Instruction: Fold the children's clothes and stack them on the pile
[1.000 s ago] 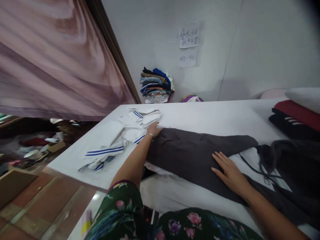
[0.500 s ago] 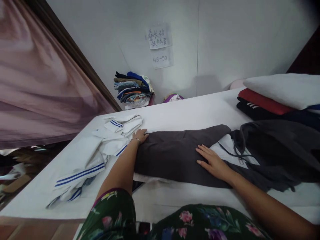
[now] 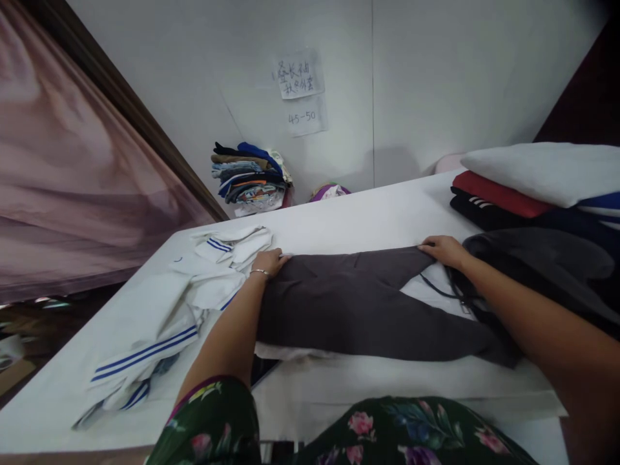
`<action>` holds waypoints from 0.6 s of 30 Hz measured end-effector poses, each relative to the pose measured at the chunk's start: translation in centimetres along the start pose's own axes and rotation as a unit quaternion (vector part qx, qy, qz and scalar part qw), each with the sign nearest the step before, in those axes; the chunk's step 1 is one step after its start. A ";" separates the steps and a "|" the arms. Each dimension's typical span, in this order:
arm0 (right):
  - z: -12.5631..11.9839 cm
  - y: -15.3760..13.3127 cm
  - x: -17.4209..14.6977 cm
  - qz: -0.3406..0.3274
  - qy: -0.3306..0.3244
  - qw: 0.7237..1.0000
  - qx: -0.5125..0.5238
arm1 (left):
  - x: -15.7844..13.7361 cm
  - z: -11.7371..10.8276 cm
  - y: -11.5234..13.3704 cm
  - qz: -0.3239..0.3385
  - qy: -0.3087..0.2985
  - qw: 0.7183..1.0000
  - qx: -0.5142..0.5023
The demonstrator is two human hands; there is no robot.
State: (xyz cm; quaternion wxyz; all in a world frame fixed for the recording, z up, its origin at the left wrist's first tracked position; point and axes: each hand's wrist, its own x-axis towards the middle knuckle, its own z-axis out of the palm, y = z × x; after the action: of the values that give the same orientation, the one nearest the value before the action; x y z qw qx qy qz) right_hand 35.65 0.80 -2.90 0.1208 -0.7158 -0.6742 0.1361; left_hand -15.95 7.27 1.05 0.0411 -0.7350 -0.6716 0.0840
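A dark grey hooded jacket (image 3: 339, 307) lies folded lengthwise across the white table, with a pale lining, a zip and dark drawstrings showing near its neck. My left hand (image 3: 272, 262) is closed on its far left corner. At the far edge near the neck, my right hand (image 3: 444, 250) pinches the grey cloth between thumb and fingers. My right forearm hides part of the hood (image 3: 537, 255). Left of my left hand, a white garment with blue stripes (image 3: 165, 303) is spread in loose folds.
A stack of clothes (image 3: 513, 194), red, black and white among them, sits at the table's right end. Beyond the far edge stands another folded pile (image 3: 252, 174) by the wall. Handwritten paper notes (image 3: 300, 77) hang there. A pink curtain (image 3: 87, 161) drapes on the left.
My right hand has gone from lying flat on the jacket's middle to gripping its far edge near the neck. The left hand remains at the far left corner. The view has shifted slightly.
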 end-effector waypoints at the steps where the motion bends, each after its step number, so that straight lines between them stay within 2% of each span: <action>1: 0.2 0.2 -0.5 0.003 0.008 1.000 0.002 | 0.1 0.0 -0.4 -0.014 -0.004 1.000 -0.002; 4: 0.9 0.2 -1.8 -0.001 0.031 0.999 -0.038 | 0.6 0.6 -1.1 -0.043 -0.044 0.998 -0.015; 8: 1.5 -0.2 -2.1 -0.013 0.032 0.996 -0.087 | 1.4 1.4 -0.5 -0.037 -0.075 0.996 -0.026; 11: 1.5 -0.1 -1.9 -0.011 0.031 0.996 -0.085 | 1.4 1.1 -0.2 -0.030 -0.068 0.997 -0.020; 16: 1.4 -0.1 -1.8 0.006 0.036 0.997 -0.073 | 0.7 0.1 -0.9 -0.047 -0.006 0.999 -0.012; 18: 1.4 -0.2 -1.8 0.009 0.022 0.996 -0.089 | 0.7 0.3 -0.9 -0.055 -0.021 0.998 -0.018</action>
State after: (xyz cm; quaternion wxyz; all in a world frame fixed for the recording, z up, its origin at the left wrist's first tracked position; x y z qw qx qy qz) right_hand 34.88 -1.03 -4.06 0.0702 -0.7324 -0.6745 0.0614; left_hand -16.82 8.01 0.88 0.0186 -0.6957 -0.7131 0.0846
